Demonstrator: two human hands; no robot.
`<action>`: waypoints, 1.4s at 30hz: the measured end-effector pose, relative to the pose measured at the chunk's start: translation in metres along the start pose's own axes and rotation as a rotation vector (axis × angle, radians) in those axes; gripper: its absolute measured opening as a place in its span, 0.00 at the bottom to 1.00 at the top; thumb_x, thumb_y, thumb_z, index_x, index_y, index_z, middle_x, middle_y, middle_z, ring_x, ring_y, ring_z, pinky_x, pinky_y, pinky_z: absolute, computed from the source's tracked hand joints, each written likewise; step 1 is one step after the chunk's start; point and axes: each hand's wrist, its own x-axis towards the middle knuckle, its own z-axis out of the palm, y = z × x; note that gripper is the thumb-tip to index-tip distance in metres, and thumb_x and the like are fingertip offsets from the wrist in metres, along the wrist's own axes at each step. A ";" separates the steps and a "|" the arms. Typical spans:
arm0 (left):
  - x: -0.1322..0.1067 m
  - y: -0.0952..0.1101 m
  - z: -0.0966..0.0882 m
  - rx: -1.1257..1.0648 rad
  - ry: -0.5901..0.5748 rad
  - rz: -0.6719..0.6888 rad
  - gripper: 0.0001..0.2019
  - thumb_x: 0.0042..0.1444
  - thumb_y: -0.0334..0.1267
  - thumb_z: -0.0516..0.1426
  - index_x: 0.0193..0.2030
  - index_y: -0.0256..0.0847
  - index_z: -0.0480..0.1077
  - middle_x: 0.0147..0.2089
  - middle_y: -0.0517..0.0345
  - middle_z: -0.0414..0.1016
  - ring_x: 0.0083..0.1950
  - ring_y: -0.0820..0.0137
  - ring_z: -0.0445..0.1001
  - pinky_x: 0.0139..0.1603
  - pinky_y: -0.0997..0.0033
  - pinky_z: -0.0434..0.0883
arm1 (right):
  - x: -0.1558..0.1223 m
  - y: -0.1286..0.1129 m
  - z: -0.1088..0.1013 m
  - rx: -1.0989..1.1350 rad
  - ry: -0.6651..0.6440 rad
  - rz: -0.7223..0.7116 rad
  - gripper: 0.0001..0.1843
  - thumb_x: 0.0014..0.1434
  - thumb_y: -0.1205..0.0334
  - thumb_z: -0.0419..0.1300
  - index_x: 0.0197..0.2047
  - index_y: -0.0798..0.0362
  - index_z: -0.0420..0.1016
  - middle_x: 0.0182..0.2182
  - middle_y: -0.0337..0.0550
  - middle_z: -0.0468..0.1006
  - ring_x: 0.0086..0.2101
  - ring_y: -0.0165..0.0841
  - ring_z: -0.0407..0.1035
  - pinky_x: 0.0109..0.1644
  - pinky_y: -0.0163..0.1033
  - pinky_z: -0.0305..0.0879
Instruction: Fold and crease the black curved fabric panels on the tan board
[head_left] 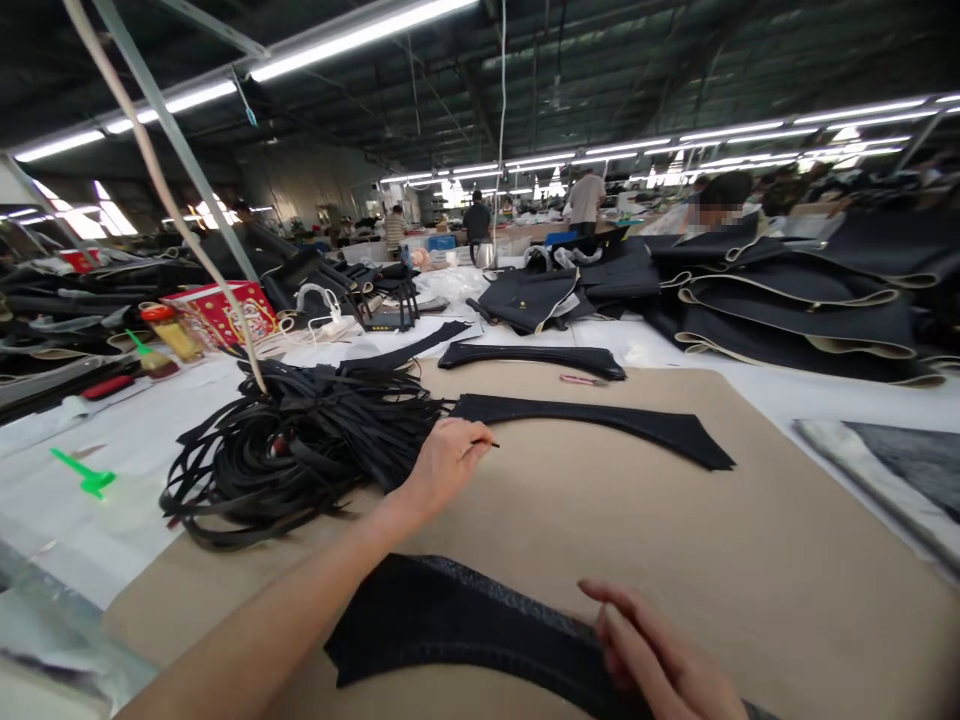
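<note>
My left hand (448,455) is closed in a pinch beside a tangled bundle of black strips (300,440). A thin black end, which looks like a strip (491,444), pokes out from between its fingertips. Nearer to me lies a curved black panel (465,620) with a speckled grey band along its upper edge. Over the right part of this panel is my right hand (664,655), its fingers stretched out; whether it touches the panel is unclear. Just past my left hand lies another curved black piece (592,415), with a stack of similar black pieces (532,358) behind it.
Brown board (787,540) covers the table. Small pink-handled snips (583,380) lie at its far side. To the left are a green applicator (90,478), a red box (217,312) and a jar (172,333). Black panels (802,300) are piled behind; people stand farther back.
</note>
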 end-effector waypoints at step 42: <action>-0.050 0.110 0.011 -0.555 -0.495 0.063 0.12 0.66 0.44 0.50 0.42 0.47 0.74 0.36 0.63 0.78 0.36 0.72 0.76 0.37 0.80 0.72 | -0.022 -0.059 -0.005 0.345 0.126 0.125 0.16 0.56 0.50 0.61 0.30 0.56 0.68 0.23 0.38 0.71 0.20 0.25 0.65 0.23 0.27 0.62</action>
